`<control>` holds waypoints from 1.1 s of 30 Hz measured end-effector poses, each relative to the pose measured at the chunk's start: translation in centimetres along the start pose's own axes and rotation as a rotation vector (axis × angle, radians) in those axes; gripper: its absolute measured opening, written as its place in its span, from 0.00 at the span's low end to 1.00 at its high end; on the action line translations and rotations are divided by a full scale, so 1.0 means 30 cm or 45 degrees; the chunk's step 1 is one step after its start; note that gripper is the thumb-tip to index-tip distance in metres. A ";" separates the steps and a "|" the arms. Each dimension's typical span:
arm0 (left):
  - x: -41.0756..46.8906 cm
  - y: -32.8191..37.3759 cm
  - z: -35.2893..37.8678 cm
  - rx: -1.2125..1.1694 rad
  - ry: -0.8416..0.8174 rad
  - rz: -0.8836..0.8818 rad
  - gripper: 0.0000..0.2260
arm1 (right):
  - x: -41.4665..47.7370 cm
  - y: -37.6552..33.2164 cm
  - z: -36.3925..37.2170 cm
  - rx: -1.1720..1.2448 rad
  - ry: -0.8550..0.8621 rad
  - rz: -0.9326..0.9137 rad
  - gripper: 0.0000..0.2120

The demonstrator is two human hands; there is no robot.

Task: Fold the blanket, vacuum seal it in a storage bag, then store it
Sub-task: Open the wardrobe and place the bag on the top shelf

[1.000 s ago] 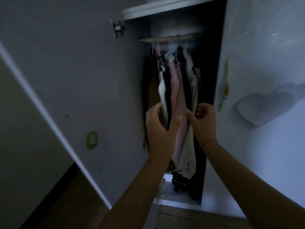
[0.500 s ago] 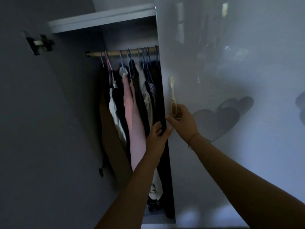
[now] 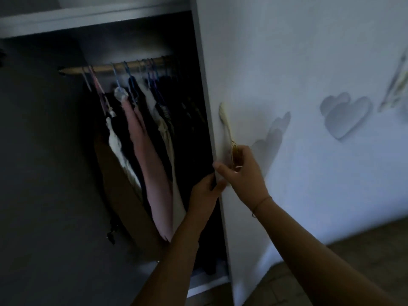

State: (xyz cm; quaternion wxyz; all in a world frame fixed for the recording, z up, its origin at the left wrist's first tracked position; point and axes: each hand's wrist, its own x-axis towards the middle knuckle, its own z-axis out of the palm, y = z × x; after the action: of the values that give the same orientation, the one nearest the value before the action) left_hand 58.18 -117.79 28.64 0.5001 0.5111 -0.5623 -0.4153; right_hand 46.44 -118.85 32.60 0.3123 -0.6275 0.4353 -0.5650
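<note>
No blanket or storage bag is in view. I face a white wardrobe in dim light. My right hand (image 3: 242,173) grips the lower end of the cream door handle (image 3: 226,122) on the right door (image 3: 298,62), its thumb at the door's edge. Just below and to the left, my left hand (image 3: 204,193) has its fingers curled round that same door edge. Both hands almost touch each other.
Inside the open compartment, several garments (image 3: 150,164) in pink, white and dark cloth hang on a wooden rod (image 3: 110,67). The left door (image 3: 44,173) stands open at the left. Heart shapes (image 3: 346,115) decorate the right door. Brown floor (image 3: 331,261) shows at the lower right.
Both hands left the hanging clothes and moved right to the right door. My right hand took the handle, and my left hand came to the door's edge.
</note>
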 end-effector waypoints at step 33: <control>-0.213 0.123 1.198 0.129 -0.277 0.207 0.34 | -0.190 0.137 -1.229 0.044 0.250 0.178 0.20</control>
State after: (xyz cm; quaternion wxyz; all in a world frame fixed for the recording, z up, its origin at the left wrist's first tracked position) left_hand 21.98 -112.57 25.80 0.4416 0.4405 -0.6730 -0.3975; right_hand 9.59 -111.80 32.61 0.3174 -0.5318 0.4967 -0.6080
